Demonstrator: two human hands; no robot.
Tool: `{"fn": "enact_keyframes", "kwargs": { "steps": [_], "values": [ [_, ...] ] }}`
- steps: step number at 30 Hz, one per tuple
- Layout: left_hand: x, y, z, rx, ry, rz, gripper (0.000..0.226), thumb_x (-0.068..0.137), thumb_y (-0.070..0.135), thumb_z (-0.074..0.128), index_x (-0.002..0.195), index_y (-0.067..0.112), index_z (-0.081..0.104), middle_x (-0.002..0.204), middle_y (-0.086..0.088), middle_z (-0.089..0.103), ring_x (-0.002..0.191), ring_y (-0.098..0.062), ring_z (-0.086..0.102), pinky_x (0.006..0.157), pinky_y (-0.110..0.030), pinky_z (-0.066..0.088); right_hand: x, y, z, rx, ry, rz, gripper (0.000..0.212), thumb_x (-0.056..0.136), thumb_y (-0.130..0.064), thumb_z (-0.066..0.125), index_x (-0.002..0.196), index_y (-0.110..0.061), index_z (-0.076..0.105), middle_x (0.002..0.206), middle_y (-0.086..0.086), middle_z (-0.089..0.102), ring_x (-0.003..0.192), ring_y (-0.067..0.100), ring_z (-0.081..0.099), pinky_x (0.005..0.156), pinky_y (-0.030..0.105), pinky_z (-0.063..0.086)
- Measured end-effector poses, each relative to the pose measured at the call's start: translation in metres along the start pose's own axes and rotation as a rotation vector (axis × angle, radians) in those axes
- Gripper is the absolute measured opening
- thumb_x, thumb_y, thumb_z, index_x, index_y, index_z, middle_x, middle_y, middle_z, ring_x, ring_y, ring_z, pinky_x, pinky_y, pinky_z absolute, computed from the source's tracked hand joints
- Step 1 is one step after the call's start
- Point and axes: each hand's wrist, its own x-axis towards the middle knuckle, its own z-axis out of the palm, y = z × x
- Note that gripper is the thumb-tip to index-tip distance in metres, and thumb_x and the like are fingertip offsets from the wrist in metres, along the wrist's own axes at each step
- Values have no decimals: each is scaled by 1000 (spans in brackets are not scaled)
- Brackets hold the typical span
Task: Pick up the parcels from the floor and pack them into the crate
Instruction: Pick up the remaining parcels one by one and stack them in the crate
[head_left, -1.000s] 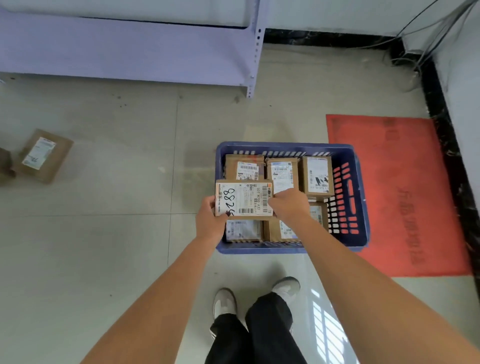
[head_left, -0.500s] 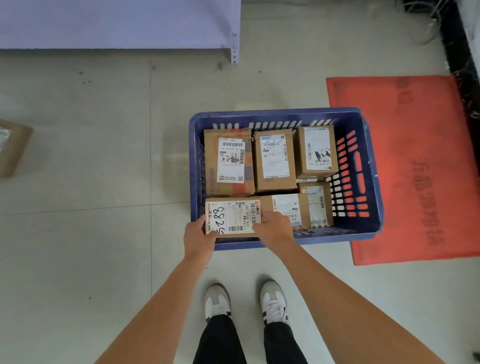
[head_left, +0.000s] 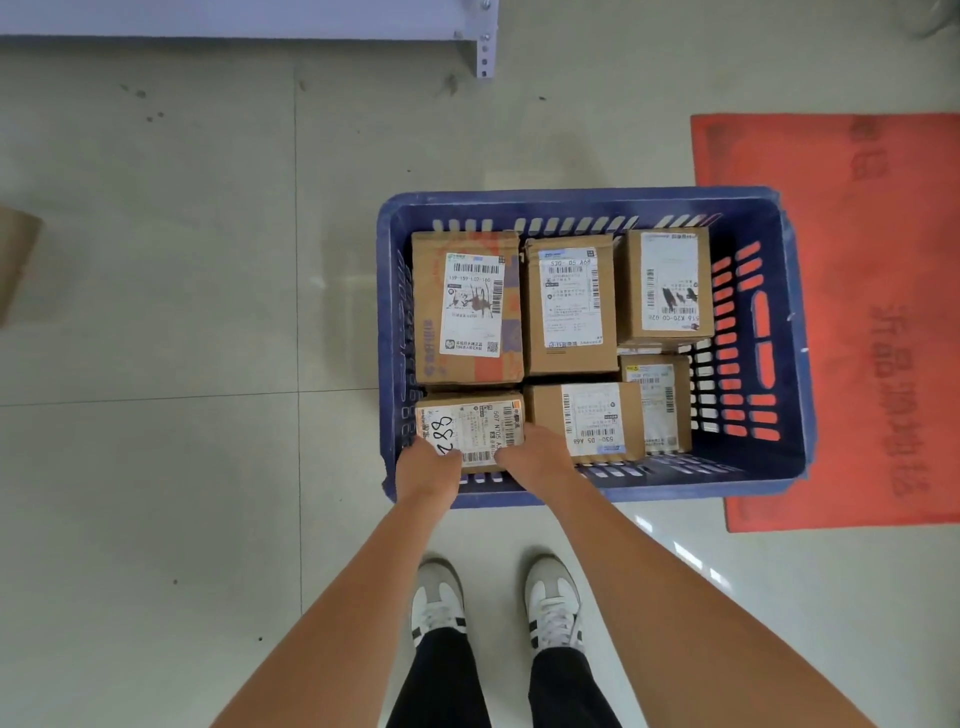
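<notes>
A blue plastic crate (head_left: 769, 467) stands on the floor just ahead of my feet. Several brown cardboard parcels with white labels fill its left and middle. At the crate's near left corner sits a small parcel (head_left: 475, 423) with handwritten digits on its label. My left hand (head_left: 427, 470) grips its near left edge and my right hand (head_left: 535, 454) grips its near right edge. Beside it lies a second labelled parcel (head_left: 587, 418). A bigger parcel (head_left: 467, 306) lies just beyond it.
A red mat (head_left: 857, 260) lies under and to the right of the crate. A lilac metal shelf (head_left: 260, 18) runs along the top left. One more brown parcel (head_left: 15, 260) pokes in at the left edge. My two shoes (head_left: 493, 603) stand below the crate.
Both hands have lowered the digit-marked parcel from above the crate down into its near left corner. The camera has tilted down and come closer.
</notes>
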Motion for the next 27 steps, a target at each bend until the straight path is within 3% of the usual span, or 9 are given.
{"fn": "enact_keyframes", "kwargs": {
  "steps": [3, 6, 8, 12, 14, 17, 20, 24, 27],
  "values": [
    [14, 6, 0, -39, -84, -59, 32, 91, 17, 44, 119, 8, 56, 120, -11, 63, 89, -23, 57, 53, -23, 40, 10, 2, 6, 1, 1, 20, 36, 84, -14, 56, 120, -10, 52, 123, 9, 60, 107, 25, 58, 48, 15, 32],
    [22, 8, -1, -38, -109, -83, 33, 91, 18, 44, 121, 7, 54, 121, -12, 62, 84, -21, 51, 59, -25, 38, 17, 4, 11, -3, -23, 36, 43, 85, -14, 56, 127, -11, 45, 127, 9, 57, 109, 25, 57, 56, 17, 37],
    [23, 7, -1, -42, -125, -88, 32, 91, 17, 44, 120, 7, 55, 120, -12, 63, 79, -19, 52, 52, -22, 37, 19, 5, 14, -32, -28, 37, 45, 86, -15, 56, 129, -11, 43, 128, 9, 56, 111, 25, 56, 64, 19, 41],
    [25, 9, -1, -51, -148, -94, 29, 91, 16, 43, 114, 7, 58, 114, -11, 65, 59, -10, 47, 47, -19, 36, 21, 5, 16, -95, -38, 27, 45, 88, -15, 54, 131, -8, 41, 132, 10, 54, 116, 27, 55, 65, 16, 44],
    [23, 10, -2, -59, -143, -98, 30, 91, 16, 43, 114, 6, 58, 113, -12, 65, 60, -12, 48, 50, -20, 37, 19, 4, 15, -117, -43, 24, 43, 89, -14, 52, 130, -8, 44, 133, 10, 54, 113, 26, 57, 67, 18, 47],
    [17, 13, -4, -57, -132, -96, 29, 91, 14, 41, 112, 4, 58, 108, -13, 65, 64, -15, 50, 50, -21, 36, 12, 1, 11, -126, -53, 23, 39, 89, -12, 50, 128, -8, 49, 131, 10, 56, 102, 25, 61, 56, 18, 45],
    [6, 13, -3, -59, -128, -54, 31, 94, 16, 40, 120, 10, 55, 123, -10, 63, 82, -19, 59, 51, -17, 38, 1, -3, 7, -166, -55, 13, 32, 88, -11, 50, 120, -5, 56, 123, 13, 60, 95, 25, 62, 52, 20, 42],
    [-18, 7, -13, -111, -36, 8, 34, 93, 15, 41, 125, 14, 52, 126, -8, 62, 95, -21, 61, 55, -15, 40, -22, -9, 5, -171, -20, -51, 29, 88, -15, 51, 114, -8, 60, 116, 13, 64, 93, 24, 61, 49, 15, 36],
    [-45, -2, -37, -338, 12, -16, 40, 91, 8, 46, 131, 11, 48, 126, -12, 60, 96, -21, 57, 60, -13, 43, -55, -27, 9, 26, -10, -26, 42, 84, -14, 57, 126, -11, 54, 119, 8, 63, 90, 19, 57, 62, 20, 45]
  ]
}}
